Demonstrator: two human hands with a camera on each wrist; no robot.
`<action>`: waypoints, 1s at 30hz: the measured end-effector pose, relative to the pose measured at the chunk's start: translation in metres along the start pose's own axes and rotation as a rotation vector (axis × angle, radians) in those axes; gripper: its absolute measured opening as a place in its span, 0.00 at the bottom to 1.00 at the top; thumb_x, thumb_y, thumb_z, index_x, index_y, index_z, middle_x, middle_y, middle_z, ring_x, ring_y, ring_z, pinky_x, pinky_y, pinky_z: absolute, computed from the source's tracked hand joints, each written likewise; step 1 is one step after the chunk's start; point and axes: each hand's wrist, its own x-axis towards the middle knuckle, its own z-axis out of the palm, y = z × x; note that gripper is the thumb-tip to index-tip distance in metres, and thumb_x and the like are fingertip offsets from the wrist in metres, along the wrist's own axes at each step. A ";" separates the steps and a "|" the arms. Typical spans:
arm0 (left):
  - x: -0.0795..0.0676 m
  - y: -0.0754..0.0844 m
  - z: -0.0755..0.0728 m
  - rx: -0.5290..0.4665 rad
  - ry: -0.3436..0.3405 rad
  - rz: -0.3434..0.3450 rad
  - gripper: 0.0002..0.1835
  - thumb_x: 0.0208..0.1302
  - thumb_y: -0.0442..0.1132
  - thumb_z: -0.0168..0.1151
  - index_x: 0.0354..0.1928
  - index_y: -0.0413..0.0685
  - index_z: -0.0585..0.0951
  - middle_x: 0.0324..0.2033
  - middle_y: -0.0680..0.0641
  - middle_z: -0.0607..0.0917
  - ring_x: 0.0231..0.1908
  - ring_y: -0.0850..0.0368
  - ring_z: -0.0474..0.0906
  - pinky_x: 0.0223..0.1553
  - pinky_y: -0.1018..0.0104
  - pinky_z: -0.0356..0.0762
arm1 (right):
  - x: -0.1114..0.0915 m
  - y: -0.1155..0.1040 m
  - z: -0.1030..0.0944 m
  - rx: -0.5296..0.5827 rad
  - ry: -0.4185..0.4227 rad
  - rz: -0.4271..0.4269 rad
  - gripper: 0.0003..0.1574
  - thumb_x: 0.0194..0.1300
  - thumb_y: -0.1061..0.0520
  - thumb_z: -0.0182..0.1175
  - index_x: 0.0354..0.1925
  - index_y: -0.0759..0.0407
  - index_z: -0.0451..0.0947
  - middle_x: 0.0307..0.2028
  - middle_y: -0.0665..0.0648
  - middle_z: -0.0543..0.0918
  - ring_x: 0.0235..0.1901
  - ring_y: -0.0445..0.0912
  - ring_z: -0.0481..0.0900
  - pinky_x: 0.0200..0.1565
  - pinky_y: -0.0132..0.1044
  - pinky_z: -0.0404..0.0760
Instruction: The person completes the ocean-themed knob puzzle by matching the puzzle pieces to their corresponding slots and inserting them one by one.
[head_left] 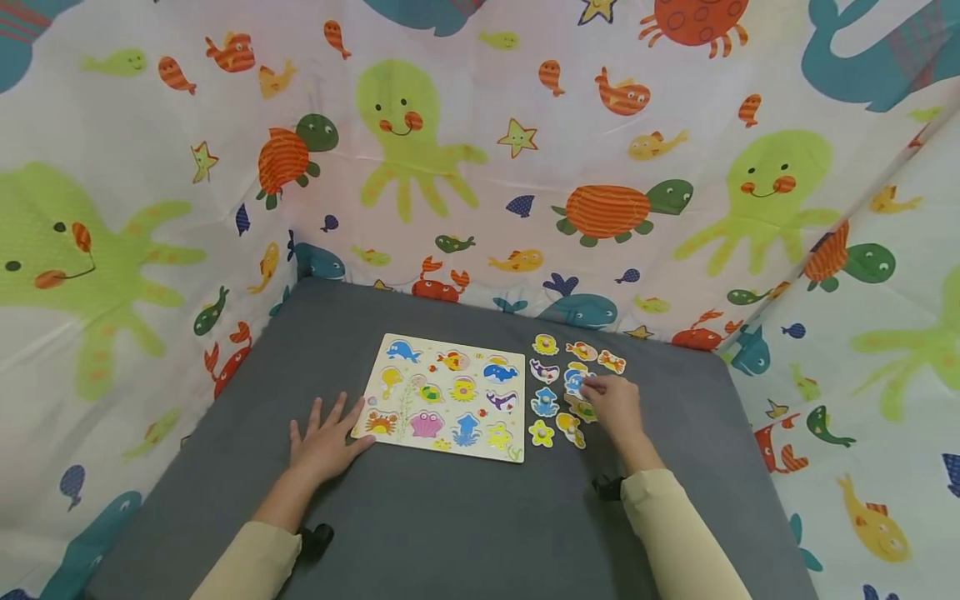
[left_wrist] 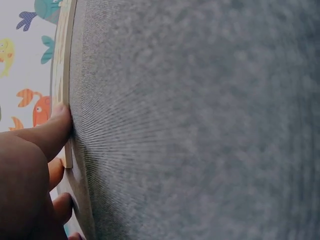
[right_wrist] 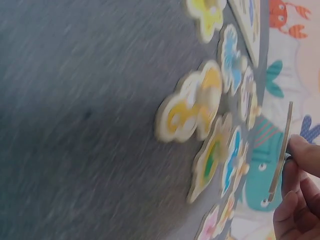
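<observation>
My right hand (head_left: 617, 408) pinches a thin wooden puzzle piece (right_wrist: 281, 155), seen edge-on and raised in the right wrist view. In the head view its fingertips overlap a blue piece (head_left: 574, 381) in the cluster right of the board. My left hand (head_left: 322, 450) lies with fingers spread at the left corner of the puzzle board (head_left: 442, 446), its thumb (left_wrist: 59, 122) against the board's edge. Sea animal pictures cover the board. Close to the right hand are a turtle piece (right_wrist: 210, 157), a yellow-orange piece (right_wrist: 192, 102) and a blue squid piece (head_left: 545, 402).
More knobbed pieces lie on the grey cloth (head_left: 450, 525): a yellow starfish (head_left: 542, 433), a purple whale (head_left: 544, 372), a yellow octopus (head_left: 545, 344), a fish (head_left: 581, 351) and a crab (head_left: 611, 361). A sea animal curtain (head_left: 480, 208) stands behind and at both sides.
</observation>
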 end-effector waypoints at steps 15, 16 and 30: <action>-0.001 -0.005 -0.002 0.001 0.012 -0.012 0.46 0.67 0.68 0.57 0.80 0.61 0.55 0.80 0.40 0.48 0.78 0.29 0.29 0.67 0.20 0.24 | 0.016 -0.054 0.036 0.065 -0.063 -0.043 0.11 0.65 0.55 0.70 0.44 0.58 0.90 0.40 0.57 0.91 0.40 0.51 0.88 0.43 0.46 0.87; -0.001 -0.004 -0.001 0.003 0.013 -0.010 0.46 0.67 0.68 0.57 0.80 0.61 0.55 0.80 0.40 0.48 0.78 0.29 0.30 0.67 0.20 0.25 | 0.016 -0.056 0.036 0.070 -0.068 -0.040 0.11 0.66 0.55 0.70 0.44 0.58 0.90 0.40 0.57 0.91 0.41 0.50 0.88 0.43 0.46 0.87; 0.001 0.002 0.000 0.005 -0.004 -0.011 0.46 0.66 0.68 0.58 0.80 0.61 0.55 0.80 0.40 0.47 0.78 0.29 0.30 0.67 0.20 0.24 | 0.023 -0.093 0.052 0.085 -0.113 -0.031 0.10 0.67 0.57 0.68 0.45 0.58 0.89 0.40 0.56 0.90 0.39 0.48 0.86 0.43 0.43 0.87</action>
